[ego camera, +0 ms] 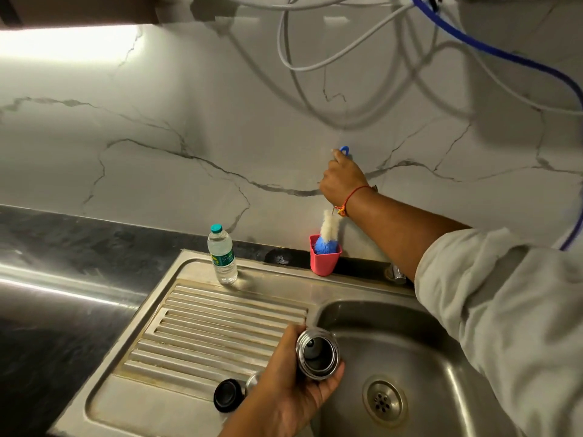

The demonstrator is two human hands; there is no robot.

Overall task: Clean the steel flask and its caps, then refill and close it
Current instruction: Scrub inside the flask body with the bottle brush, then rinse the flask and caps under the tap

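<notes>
Left hand (293, 389) is wrapped round the flask (317, 354), holding it mouth-up and uncapped over the sink's (347, 291) left rim, where the ribbed draining side meets the basin. You can look straight down its open neck. Up at the back of the sink, the right hand (342, 181) is closed tight on the blue handle of a brush (328, 228). Its white and blue bristle end sits down in a pink cup (325, 263) standing on the sink's rear edge. On the draining side, just left of the left hand, lies the black cap (227, 395). Beside it is a steel cap (252, 380), partly hidden behind the wrist. A water bottle (222, 257), lid on, stands upright at the back of the draining side. The dark bench (63, 263) runs off to the sink's left.
</notes>
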